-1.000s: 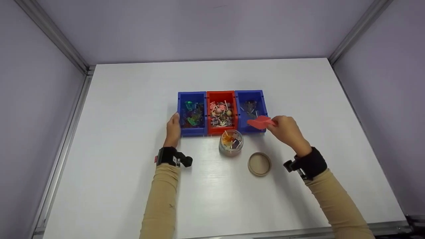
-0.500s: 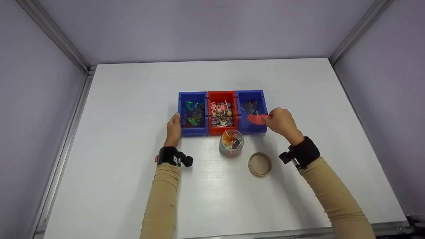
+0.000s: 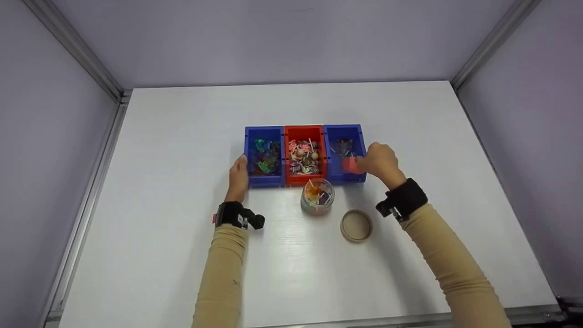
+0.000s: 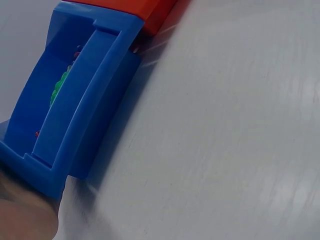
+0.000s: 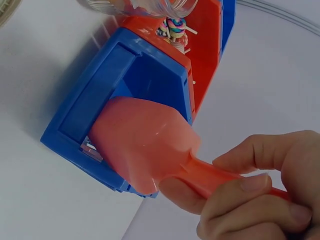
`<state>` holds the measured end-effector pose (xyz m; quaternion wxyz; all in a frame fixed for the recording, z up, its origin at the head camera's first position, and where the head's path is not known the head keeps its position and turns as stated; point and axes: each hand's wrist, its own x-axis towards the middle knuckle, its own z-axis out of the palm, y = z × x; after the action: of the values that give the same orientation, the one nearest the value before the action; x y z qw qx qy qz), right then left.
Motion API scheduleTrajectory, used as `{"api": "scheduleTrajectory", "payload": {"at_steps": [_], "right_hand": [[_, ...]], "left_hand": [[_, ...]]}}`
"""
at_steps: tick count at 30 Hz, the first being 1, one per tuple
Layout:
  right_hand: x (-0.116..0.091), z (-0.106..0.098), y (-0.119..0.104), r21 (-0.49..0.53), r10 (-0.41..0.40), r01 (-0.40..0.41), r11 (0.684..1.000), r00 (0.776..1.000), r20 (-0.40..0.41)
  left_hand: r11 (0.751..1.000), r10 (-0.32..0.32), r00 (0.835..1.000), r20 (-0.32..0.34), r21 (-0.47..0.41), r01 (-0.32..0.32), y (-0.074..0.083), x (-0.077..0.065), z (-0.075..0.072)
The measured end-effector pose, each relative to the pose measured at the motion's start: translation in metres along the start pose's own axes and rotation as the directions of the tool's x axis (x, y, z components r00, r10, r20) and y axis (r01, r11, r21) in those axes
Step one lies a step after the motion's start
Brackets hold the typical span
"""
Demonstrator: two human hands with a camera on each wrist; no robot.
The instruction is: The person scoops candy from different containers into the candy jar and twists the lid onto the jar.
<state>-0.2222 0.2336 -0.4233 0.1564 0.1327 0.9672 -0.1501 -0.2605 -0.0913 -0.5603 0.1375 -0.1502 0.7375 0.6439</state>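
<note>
My right hand [image 3: 381, 165] grips the handle of a red scoop [image 5: 145, 140]. Its bowl is down inside the right blue bin [image 5: 102, 87], bottom side facing the right wrist camera and hiding most of the bin's contents. A few clear pieces with sticks [image 3: 343, 146] lie toward the back of that bin. My left hand [image 3: 238, 177] rests against the outer side of the left blue bin [image 4: 100, 95], fingers extended along it. Inside are green and dark see-through pieces [image 3: 266, 164]. Between the blue bins, a red bin [image 3: 304, 132] holds small lollipops [image 3: 303, 157].
Just in front of the bins stands a lidless clear jar [image 3: 317, 207] holding orange, purple and pale pieces with white sticks. A round tan lid [image 3: 356, 226] lies to its right on the white table [image 3: 291, 273]. Pale walls [image 3: 291, 41] enclose the table's back and sides.
My right hand has moved left and away from me, bringing the scoop from a flat pose over the right bin's front down into it. My left hand stays put.
</note>
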Motion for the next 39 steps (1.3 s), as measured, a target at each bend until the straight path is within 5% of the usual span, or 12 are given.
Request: {"api": "scheduleTrajectory", "payload": {"at_steps": [6, 17, 39], "right_hand": [[0.009, -0.002, -0.014, -0.048, 0.077, -0.075, 0.996, 0.996, 0.049], [0.021, -0.002, -0.026, -0.045, 0.088, -0.085, 0.995, 0.994, 0.067], [0.013, 0.03, -0.024, 0.041, 0.045, -0.04, 0.998, 0.992, -0.12]], "left_hand": [[1.0, 0.014, 1.0, 0.003, 0.004, -0.014, 0.0, -0.001, -0.001], [0.999, 0.04, 0.999, -0.009, 0.004, -0.04, -0.001, 0.0, 0.001], [1.0, 0.008, 1.0, 0.02, 0.018, -0.008, -0.001, -0.001, -0.003]]}}
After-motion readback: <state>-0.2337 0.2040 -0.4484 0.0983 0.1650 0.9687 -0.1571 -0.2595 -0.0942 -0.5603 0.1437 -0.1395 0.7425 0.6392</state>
